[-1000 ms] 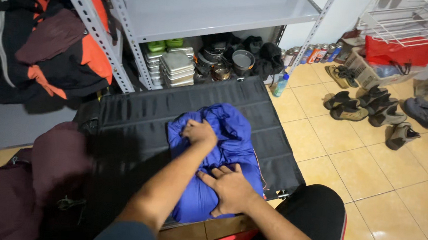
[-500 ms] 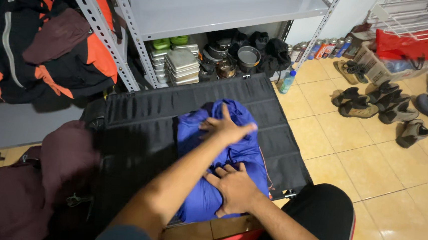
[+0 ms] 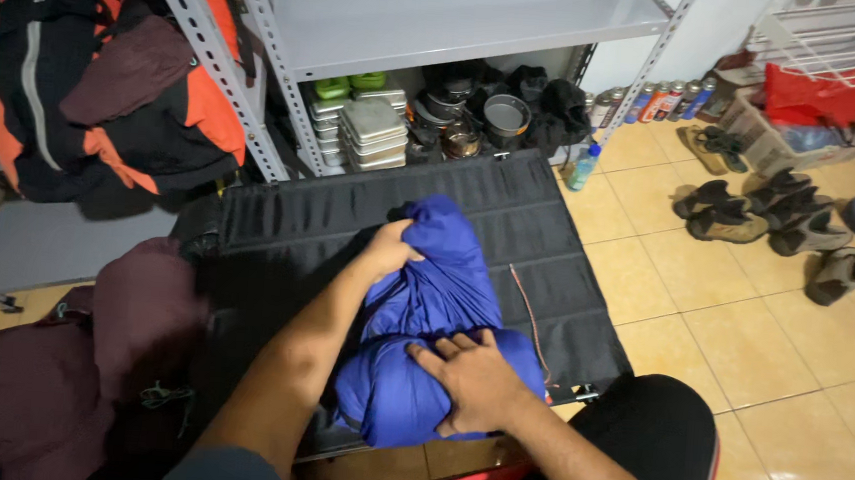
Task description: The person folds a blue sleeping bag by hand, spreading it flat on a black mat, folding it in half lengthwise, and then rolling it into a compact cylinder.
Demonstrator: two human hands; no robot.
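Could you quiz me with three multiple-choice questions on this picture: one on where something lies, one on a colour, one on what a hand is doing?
1. Where does the blue garment lie?
A. on the black mat
B. on the metal shelf
C. on the bare tiles

2. What colour is the bundle left of the mat?
A. yellow
B. maroon
C. white

3. What is the left hand doing?
A. resting flat on the floor
B. holding a shoe
C. gripping the far end of the blue garment

Answers:
1. A, the black mat shows all round the garment.
2. B, the bundle is dark red cloth.
3. C, its fingers are closed on a bunched fold, while the right hand presses flat on the near end.
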